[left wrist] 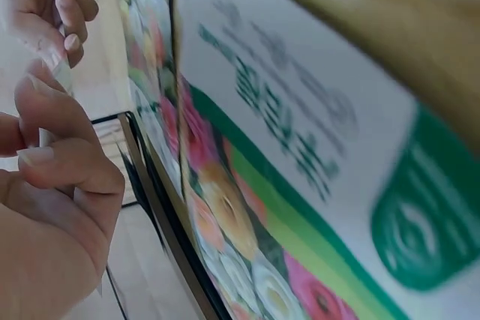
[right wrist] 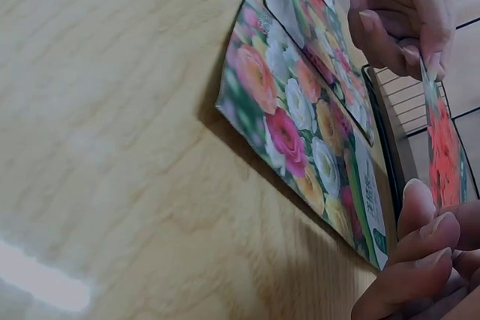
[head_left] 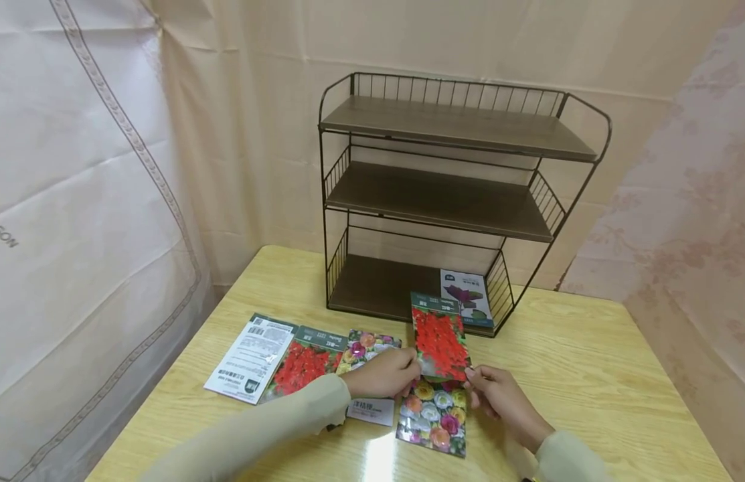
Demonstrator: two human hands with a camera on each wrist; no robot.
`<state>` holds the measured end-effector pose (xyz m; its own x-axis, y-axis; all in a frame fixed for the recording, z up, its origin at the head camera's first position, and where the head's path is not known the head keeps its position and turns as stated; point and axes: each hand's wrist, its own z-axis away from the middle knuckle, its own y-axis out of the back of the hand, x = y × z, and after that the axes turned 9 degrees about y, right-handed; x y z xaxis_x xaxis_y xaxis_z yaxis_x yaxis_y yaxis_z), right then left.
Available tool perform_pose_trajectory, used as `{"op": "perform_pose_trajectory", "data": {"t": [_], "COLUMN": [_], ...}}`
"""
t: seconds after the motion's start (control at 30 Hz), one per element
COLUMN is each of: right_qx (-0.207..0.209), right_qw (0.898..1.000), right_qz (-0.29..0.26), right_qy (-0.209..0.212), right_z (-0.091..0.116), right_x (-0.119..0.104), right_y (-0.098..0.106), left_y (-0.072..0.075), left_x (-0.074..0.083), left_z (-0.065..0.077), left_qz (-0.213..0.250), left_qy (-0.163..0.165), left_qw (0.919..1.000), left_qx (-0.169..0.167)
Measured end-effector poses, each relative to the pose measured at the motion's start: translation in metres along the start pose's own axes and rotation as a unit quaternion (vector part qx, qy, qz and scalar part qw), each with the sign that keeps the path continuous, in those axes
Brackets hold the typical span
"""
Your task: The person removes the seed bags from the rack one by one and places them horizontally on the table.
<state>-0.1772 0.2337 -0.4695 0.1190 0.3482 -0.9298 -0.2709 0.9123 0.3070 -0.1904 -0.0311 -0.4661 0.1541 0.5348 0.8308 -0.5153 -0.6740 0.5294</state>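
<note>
Both hands hold one seed packet [head_left: 440, 338] with red flowers by its near corners, raised in front of the shelf's lowest tier. My left hand [head_left: 385, 371] pinches its left corner between thumb and fingers. At the right corner, my right hand [head_left: 499, 399] pinches it the same way. Below lies a seed packet [right wrist: 300, 133] with multicoloured blooms, flat on the table and partly covered in the head view. Another multicoloured flower packet [head_left: 372, 410] lies under the left wrist, much of it hidden by that hand.
A dark three-tier wire rack [head_left: 432, 194] stands at the back of the table [head_left: 595, 375]. One packet with purple leaves [head_left: 466, 294] lies at the right of its bottom tier. To the left are a red-flower packet [head_left: 304, 365] and a white text-side packet [head_left: 252, 358].
</note>
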Motion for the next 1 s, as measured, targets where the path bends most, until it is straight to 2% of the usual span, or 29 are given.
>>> {"op": "perform_pose_trajectory", "data": {"t": [0.17,0.37,0.57,0.63,0.77,1.0], "right_qx": [0.008,0.000,-0.004,-0.004,-0.017,-0.034], "right_qw": [1.000,0.999,0.999,0.999,0.999,0.998], "right_qz": [0.004,0.011,0.008,0.006,-0.005,-0.023], "right_qy": [-0.016,-0.037,-0.047,-0.050,-0.048,-0.038], "right_z": [0.010,0.027,0.039,0.044,0.053,0.066], "right_x": [0.001,0.007,0.013,0.016,0.020,0.032], "right_y": [0.003,0.009,0.017,0.020,0.028,0.040], "left_y": [-0.009,-0.020,-0.031,-0.035,-0.043,-0.055], "left_x": [0.005,0.011,0.016,0.018,0.021,0.030], "left_z": [0.002,0.005,0.007,0.007,0.006,0.003], "left_qz": [0.019,-0.037,-0.068,-0.063,-0.071,-0.132], "left_qy": [0.003,-0.016,-0.034,-0.034,-0.036,-0.053], "left_qw": [0.9997,0.9989,0.9963,0.9963,0.9952,0.9883], "left_qx": [-0.018,-0.024,-0.040,-0.048,-0.057,-0.056]}}
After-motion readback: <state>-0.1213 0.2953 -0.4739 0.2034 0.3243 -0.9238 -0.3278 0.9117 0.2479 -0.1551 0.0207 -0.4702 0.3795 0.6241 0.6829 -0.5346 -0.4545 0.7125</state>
